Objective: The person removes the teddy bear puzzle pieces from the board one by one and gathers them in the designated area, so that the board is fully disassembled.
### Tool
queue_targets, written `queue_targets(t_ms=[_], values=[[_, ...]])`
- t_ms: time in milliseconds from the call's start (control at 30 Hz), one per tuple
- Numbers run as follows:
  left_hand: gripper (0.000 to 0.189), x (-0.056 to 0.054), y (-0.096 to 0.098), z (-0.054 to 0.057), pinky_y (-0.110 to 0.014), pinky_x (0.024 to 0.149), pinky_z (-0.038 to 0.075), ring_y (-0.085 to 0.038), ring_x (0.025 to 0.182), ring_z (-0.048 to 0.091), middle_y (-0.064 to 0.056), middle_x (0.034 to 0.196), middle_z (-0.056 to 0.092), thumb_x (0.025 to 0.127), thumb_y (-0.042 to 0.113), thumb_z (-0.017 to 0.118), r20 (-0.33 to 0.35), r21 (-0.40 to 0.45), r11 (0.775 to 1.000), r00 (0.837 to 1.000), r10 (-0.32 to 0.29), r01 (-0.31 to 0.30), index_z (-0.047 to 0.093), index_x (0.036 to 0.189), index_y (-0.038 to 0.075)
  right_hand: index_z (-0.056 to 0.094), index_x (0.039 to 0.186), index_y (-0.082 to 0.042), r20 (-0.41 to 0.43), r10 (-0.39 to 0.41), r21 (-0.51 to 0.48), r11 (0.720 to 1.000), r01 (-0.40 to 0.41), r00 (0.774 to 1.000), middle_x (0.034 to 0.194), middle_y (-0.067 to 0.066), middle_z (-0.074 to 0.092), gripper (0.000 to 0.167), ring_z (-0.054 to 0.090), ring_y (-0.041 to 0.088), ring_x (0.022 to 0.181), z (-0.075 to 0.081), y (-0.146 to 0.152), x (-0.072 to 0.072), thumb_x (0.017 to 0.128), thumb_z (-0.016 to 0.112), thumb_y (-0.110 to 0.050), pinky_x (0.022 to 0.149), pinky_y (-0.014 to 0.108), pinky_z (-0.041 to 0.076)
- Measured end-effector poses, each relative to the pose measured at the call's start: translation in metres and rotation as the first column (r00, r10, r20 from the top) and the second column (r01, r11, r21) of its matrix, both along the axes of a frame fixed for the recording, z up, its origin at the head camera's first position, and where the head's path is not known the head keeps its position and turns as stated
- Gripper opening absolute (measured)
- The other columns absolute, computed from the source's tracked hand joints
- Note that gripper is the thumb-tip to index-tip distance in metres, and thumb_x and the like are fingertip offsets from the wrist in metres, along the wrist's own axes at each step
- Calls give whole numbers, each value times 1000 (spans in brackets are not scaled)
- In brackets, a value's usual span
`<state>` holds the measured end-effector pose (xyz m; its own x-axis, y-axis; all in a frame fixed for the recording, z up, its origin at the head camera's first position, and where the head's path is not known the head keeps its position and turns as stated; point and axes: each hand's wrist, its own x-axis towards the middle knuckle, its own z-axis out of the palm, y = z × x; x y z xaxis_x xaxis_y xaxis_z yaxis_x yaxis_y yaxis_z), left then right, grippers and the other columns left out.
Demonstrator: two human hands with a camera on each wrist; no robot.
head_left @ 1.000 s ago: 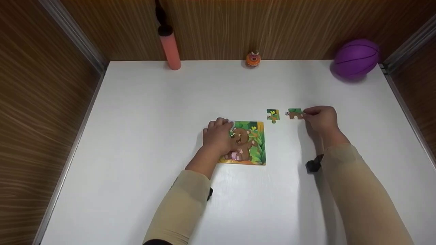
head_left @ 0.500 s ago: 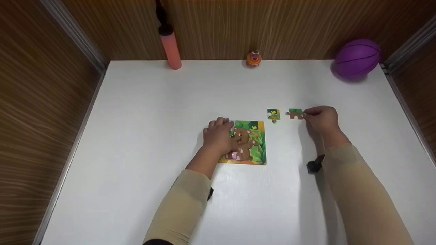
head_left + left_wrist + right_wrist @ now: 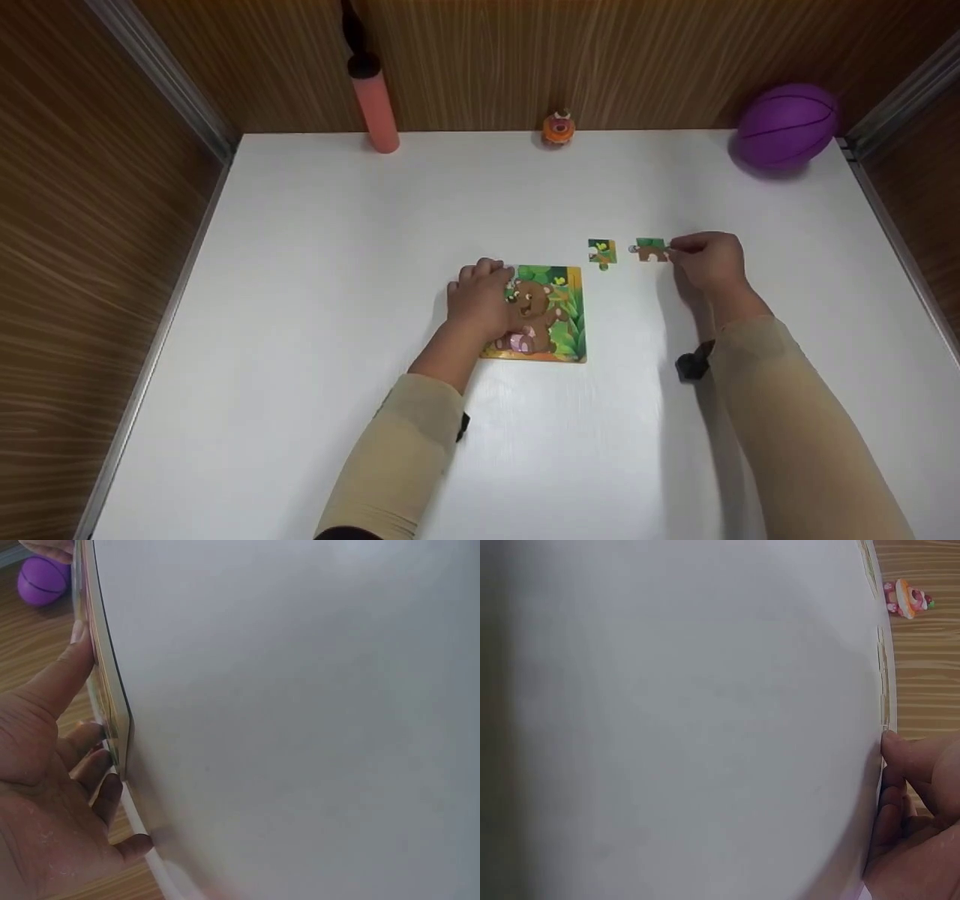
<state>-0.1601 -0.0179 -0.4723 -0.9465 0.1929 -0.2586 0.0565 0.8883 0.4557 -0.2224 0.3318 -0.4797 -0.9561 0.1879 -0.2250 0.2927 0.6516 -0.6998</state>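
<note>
A square bear jigsaw puzzle (image 3: 551,319) lies on the white table, its left part hidden by my left hand (image 3: 481,300). The left hand grips it: in the left wrist view the thumb is on the picture side and the other fingers bend along the edge of the puzzle (image 3: 112,705). To the upper right, my right hand (image 3: 711,262) pinches the right end of a brown and green puzzle piece (image 3: 650,252) between thumb and forefinger. From the right wrist, this piece (image 3: 883,679) shows edge-on, low at the table. A second puzzle piece (image 3: 602,253) lies between it and the puzzle.
Along the back of the table (image 3: 300,300) stand a pink hand pump (image 3: 376,112) with a black top, a small orange toy figure (image 3: 559,130) and a purple ball (image 3: 787,127). Wood-grain panels (image 3: 480,67) close off the back and both sides.
</note>
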Motion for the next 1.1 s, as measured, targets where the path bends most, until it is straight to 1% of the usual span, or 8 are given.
queue_targets(t_ms=[100, 267, 467, 600, 733, 967, 1000, 1100], values=[[101, -1, 0, 0, -50, 117, 31, -31, 150, 32, -5, 163, 39, 78, 46, 94, 10, 0, 1000, 1000, -2, 2, 46, 162, 17, 67, 136, 7, -7, -3, -4, 1000, 3, 1000, 135, 26, 63, 35, 57, 37, 130, -2, 0, 0, 103, 66, -6, 102, 39, 51], [102, -2, -1, 1, -50, 117, 31, -31, 150, 31, -5, 165, 37, 79, 47, 94, 17, 0, 1000, 1000, -10, 10, 45, 163, 16, 63, 142, 6, -40, -3, -22, 1000, 2, 999, 138, 25, 62, 42, 55, 33, 126, -4, 1, 5, 102, 65, -6, 98, 34, 50], [101, -2, 0, 0, -50, 116, 32, -31, 150, 32, -6, 163, 39, 79, 47, 94, 7, -3, 1000, 1000, -12, 13, 45, 162, 16, 65, 137, 10, -138, -4, -23, 1000, 1, 990, 129, 28, 64, 39, 57, 31, 116, -3, -11, 13, 100, 62, -3, 90, 29, 48], [99, 0, 1, -1, -50, 115, 33, -31, 149, 34, -6, 161, 41, 79, 46, 94, -1, -3, 1000, 1000, 0, 0, 47, 161, 16, 67, 133, 11, -208, 26, -9, 1000, -28, 978, 127, 29, 64, 36, 59, 34, 113, -3, -27, 16, 98, 63, 1, 92, 35, 49], [99, -1, 2, -1, -51, 115, 34, -32, 148, 35, -6, 159, 43, 78, 45, 95, -6, -5, 1000, 1000, 8, -8, 47, 161, 16, 68, 129, 11, -251, 63, -5, 998, -67, 966, 126, 28, 62, 33, 60, 36, 114, -1, -45, 20, 98, 64, 3, 96, 41, 50], [98, -2, 2, -2, -51, 115, 34, -32, 148, 35, -8, 159, 42, 80, 44, 93, 2, 2, 1000, 1000, -2, 2, 46, 161, 15, 72, 125, 8, -263, 124, 49, 992, -115, 957, 118, 23, 63, 27, 57, 34, 107, 0, -78, 25, 100, 66, 1, 95, 46, 49], [98, -3, 2, -2, -51, 115, 34, -33, 148, 34, -8, 160, 42, 81, 44, 93, 1, 0, 1000, 1000, -6, 6, 46, 161, 15, 73, 125, 7, -264, 134, 53, 991, -124, 955, 118, 23, 63, 27, 56, 35, 106, 0, -82, 26, 99, 66, 1, 100, 50, 47], [97, -3, 2, -2, -51, 115, 34, -33, 148, 34, -8, 160, 42, 81, 43, 93, -1, -6, 1000, 1000, -10, 10, 46, 161, 16, 74, 123, 7, -274, 167, 49, 986, -160, 947, 117, 23, 66, 26, 57, 36, 107, 0, -93, 29, 99, 69, -2, 101, 54, 46]])
